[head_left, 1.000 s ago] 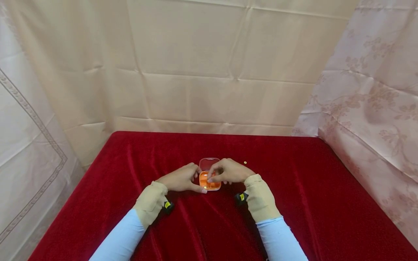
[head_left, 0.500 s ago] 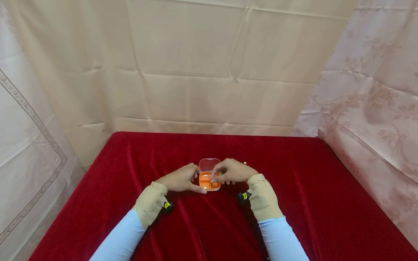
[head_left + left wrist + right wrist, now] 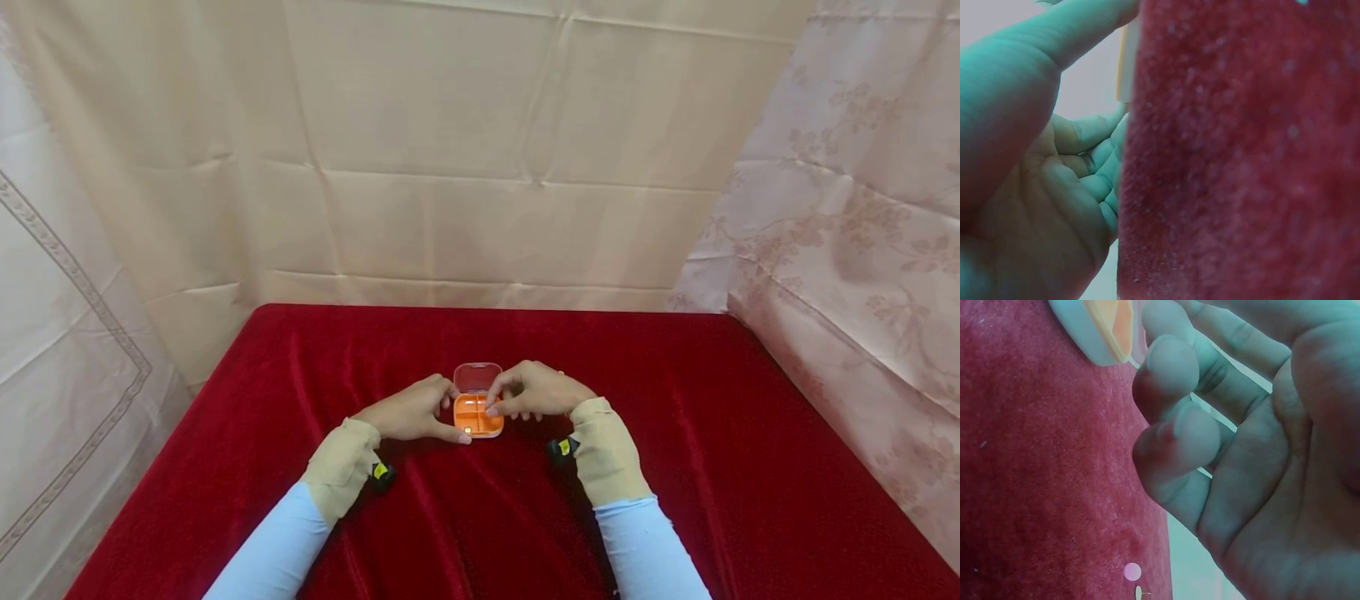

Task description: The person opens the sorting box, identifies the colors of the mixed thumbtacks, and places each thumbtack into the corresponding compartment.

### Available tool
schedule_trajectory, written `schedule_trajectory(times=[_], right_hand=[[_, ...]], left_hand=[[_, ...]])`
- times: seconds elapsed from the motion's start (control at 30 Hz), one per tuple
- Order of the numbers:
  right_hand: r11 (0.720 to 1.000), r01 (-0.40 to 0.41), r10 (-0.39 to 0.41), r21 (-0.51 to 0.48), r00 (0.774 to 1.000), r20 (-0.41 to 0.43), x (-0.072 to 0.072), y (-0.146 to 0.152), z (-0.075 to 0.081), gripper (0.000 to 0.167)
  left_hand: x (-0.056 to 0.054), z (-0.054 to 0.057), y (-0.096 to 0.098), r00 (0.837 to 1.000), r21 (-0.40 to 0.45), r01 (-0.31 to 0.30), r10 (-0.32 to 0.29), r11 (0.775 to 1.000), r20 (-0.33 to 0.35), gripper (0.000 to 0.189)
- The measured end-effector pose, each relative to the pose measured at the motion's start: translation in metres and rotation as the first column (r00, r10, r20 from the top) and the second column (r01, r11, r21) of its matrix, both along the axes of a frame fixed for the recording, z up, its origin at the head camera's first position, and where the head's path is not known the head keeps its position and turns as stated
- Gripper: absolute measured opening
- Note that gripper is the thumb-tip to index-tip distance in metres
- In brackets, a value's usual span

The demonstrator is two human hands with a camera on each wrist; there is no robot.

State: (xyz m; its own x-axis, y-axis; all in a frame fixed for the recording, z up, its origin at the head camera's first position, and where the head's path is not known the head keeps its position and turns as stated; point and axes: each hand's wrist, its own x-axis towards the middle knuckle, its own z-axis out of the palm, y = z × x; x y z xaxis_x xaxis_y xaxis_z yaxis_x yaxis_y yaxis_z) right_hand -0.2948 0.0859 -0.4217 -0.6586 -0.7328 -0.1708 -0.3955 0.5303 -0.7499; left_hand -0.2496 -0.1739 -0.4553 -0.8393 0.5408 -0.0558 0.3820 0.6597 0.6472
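Note:
A small orange pill box (image 3: 471,417) with several compartments and its clear lid (image 3: 477,377) raised lies on the red cloth. One yellowish pill (image 3: 468,431) sits in its front left compartment. My left hand (image 3: 412,411) holds the box at its left side, thumb at the front corner and fingers towards the back. Over the right compartments, my right hand (image 3: 536,390) has thumb and index fingertips close together; I cannot tell whether they pinch anything. Its other fingers (image 3: 1175,444) are curled in the right wrist view, beside the box's corner (image 3: 1100,331).
A pink round tablet (image 3: 1132,571) and a small yellowish pill (image 3: 1139,592) lie on the cloth by the right hand. Red velvet (image 3: 675,433) covers the table. Beige curtain (image 3: 435,150) hangs behind, with patterned cloth (image 3: 847,217) at the right.
My right hand has shifted slightly right, from the box's middle to over its right compartments, uncovering the left ones. The left hand keeps its place at the box.

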Motion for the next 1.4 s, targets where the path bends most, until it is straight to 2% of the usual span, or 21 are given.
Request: schedule_trajectory(times=[0.6, 1.4], right_hand=[[1.0, -0.002, 0.002, -0.006, 1.0, -0.015, -0.005, 0.005, -0.002, 0.006], [0.996, 0.075, -0.075, -0.037, 0.997, 0.014, -0.011, 0.025, -0.003, 0.007]], left_hand=[[-0.003, -0.003, -0.002, 1.0, -0.003, 0.0, 0.0, 1.0, -0.003, 0.061], [-0.001, -0.002, 0.0, 1.0, 0.0, -0.003, 0.003, 1.0, -0.004, 0.064]])
